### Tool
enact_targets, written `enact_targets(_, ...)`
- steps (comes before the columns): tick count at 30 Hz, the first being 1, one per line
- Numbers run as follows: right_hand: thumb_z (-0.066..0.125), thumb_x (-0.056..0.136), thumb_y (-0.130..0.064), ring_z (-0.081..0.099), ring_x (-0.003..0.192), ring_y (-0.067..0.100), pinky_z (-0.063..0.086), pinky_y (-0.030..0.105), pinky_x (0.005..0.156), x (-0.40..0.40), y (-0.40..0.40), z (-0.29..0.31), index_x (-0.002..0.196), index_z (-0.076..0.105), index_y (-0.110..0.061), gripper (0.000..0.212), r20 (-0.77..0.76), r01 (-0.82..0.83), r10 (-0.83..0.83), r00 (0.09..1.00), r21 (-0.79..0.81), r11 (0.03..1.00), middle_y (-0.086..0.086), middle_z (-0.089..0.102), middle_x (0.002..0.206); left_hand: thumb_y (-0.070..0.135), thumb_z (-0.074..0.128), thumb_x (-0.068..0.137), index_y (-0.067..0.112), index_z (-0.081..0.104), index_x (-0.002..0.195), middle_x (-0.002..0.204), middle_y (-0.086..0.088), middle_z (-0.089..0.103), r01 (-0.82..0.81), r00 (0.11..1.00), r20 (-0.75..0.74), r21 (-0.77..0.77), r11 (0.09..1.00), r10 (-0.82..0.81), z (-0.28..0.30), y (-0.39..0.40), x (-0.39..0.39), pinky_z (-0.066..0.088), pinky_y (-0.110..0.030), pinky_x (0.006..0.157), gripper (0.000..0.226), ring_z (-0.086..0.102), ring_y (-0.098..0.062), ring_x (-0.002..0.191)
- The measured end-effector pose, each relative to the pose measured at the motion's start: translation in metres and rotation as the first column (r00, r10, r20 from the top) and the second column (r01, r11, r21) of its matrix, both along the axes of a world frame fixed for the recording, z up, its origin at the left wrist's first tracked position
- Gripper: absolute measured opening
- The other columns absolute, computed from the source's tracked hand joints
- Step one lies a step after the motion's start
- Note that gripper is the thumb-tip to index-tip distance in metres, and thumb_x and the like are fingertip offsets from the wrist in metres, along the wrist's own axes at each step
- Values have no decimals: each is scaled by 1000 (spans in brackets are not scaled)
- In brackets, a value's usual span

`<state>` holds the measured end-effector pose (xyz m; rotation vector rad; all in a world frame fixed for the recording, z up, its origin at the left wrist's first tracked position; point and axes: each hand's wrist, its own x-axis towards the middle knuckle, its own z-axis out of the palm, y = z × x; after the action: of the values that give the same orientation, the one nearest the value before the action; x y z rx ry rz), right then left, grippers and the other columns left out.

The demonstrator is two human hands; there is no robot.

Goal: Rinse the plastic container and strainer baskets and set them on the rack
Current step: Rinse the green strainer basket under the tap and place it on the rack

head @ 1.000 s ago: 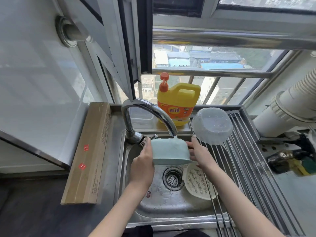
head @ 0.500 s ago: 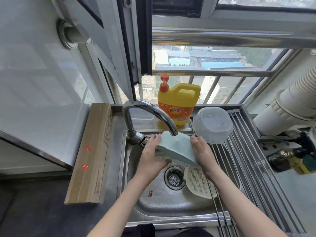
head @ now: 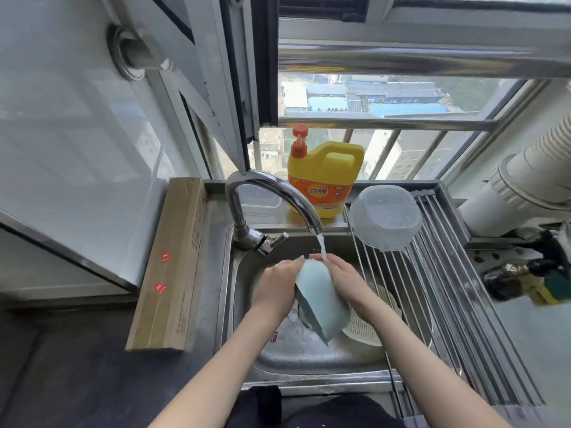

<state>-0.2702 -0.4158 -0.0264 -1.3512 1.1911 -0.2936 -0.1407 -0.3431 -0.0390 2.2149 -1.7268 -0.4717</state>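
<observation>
A pale green plastic basket (head: 318,299) is tilted steeply over the sink (head: 247,304), its bottom facing me. My left hand (head: 276,287) holds its left side and my right hand (head: 343,282) holds its right side. Water runs from the faucet (head: 272,193) onto the top of the basket, by my right fingers. A clear plastic container (head: 386,216) lies upside down on the roll-up rack (head: 448,288) at the back. A cream strainer basket (head: 366,330) lies in the sink at the right, partly hidden by my right arm.
A yellow dish-soap bottle (head: 324,177) stands on the ledge behind the sink. A long cardboard box (head: 173,264) lies on the counter at the left. A white duct (head: 531,183) and dark cloth items (head: 531,279) sit at the right.
The green basket has been tipped from level under the spout to a steep tilt, and both hands have come lower into the sink with it.
</observation>
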Motion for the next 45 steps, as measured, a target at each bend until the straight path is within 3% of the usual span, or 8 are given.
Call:
enact_targets(9,46,94,-46,61,105,18,44,34,88,12,-9,9,109,68,-25,34,-129,76,-125,984,-331,941,-3,70,110,11,57,72,13,74,89,74,2,73,127,950,313,-372,920,-5,2,-20,-6,50,-21,45,24,68,-15,59)
enact_targets(14,57,92,-27,52,56,17,43,23,52,9,-17,1,58,66,-16,37,39,342,-341,939,-30,939,-3,59,53,34,48,82,20,72,80,71,3,73,73,990,141,-341,937,-26,7,-20,2,50,-26,48,28,69,-20,62)
enact_targets(21,80,59,-41,45,81,24,41,42,74,-37,-30,-55,76,49,-23,40,233,398,-551,801,481,781,10,48,91,17,57,85,24,43,138,128,-1,60,-163,970,-190,-40,986,153,1,-11,16,50,-39,85,55,59,-25,112)
enact_targets(23,81,58,-37,43,79,24,37,42,75,-36,-27,-52,77,49,-24,39,339,339,-580,741,557,759,6,47,88,18,57,87,17,53,124,108,-5,64,-308,833,-448,112,945,325,-2,-5,14,50,-33,72,38,61,-25,98)
enact_targets(26,81,50,-32,47,75,23,39,36,74,-28,-12,-24,75,52,-22,40,432,224,-576,694,631,743,3,53,82,12,57,88,9,52,120,113,-13,62,-267,190,-807,505,821,558,-9,2,11,57,-42,77,33,62,-27,98)
enact_targets(30,73,57,-31,59,61,17,42,30,68,-24,-3,-6,58,66,-20,13,530,205,-578,621,601,772,0,63,67,4,52,91,6,50,123,121,-21,60,-38,-312,-757,614,788,575,-15,8,1,61,-41,69,32,63,-32,100)
enact_targets(37,67,84,-34,57,94,28,48,40,76,-57,-17,-25,93,70,-13,23,186,473,-535,824,296,830,11,66,100,-12,43,87,6,48,123,100,-9,59,-287,45,-846,498,818,531,-14,-14,-15,51,-51,81,40,58,-30,96)
enact_targets(45,33,91,-65,55,110,43,45,65,88,-78,-21,-20,130,46,-18,63,210,252,-567,797,737,627,16,52,123,21,46,95,13,44,118,116,-8,49,-217,799,-594,-132,967,98,-4,-23,-13,42,-38,90,25,49,-23,104)
